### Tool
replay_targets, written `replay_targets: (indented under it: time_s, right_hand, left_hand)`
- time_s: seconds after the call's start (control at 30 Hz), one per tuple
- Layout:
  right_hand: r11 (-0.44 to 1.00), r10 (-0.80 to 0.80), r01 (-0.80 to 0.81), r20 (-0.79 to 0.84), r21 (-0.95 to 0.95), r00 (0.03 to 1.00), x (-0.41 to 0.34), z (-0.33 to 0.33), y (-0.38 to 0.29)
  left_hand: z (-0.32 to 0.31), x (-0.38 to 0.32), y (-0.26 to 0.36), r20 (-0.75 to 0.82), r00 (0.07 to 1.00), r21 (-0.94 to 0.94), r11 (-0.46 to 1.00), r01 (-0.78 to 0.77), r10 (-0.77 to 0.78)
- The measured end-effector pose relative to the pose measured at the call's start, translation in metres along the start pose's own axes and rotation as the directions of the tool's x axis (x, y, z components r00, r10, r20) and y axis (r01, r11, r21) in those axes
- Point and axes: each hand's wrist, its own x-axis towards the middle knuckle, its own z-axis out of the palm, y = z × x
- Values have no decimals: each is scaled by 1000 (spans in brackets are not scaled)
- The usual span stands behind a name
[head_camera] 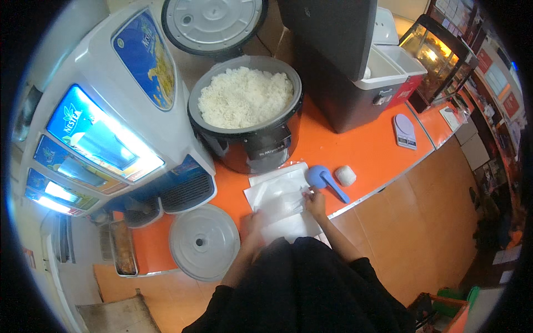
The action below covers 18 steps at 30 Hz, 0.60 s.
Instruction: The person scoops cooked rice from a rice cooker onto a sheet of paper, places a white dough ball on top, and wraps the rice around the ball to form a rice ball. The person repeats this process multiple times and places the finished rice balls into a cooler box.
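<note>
In front of my body, white wrapping sheets (266, 183) lie in a loose stack on the orange counter. The fingers of my right hand (315, 204) pinch the right edge of a thin, translucent sheet (285, 205) above the stack. At the left side of that sheet is my left hand (251, 224), blurred, so its grip is unclear. Just beyond my right hand rests a blue plastic scoop (320, 176), its handle pointing toward the counter edge. Beside it sits a rounded white wrapped bundle (345, 176). Cooked white rice (245, 98) fills the open rice cooker (250, 145) behind the sheets.
A Nestea drink dispenser (137, 83) stands at left, with a round translucent lid (204, 254) below it. The cooker's lid (214, 25) is raised. To the right are a dark cooler box (333, 83) with raised lid, a digital kitchen scale (404, 130) and a lit display case (435, 62).
</note>
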Motion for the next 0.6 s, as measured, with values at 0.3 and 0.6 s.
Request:
replay_targets:
  time_s: [0.3, 0.6]
  right_hand:
    - [889, -365, 336, -39, -310, 930, -36, -38, -37]
    - [624, -571, 777, 629, -85, 528, -68, -28, -57]
  left_hand:
    - [-57, -16, -48, -230, 905, 573, 801, -172, 359]
    - [-57, -11, -20, 384, 920, -66, 991, 116, -83]
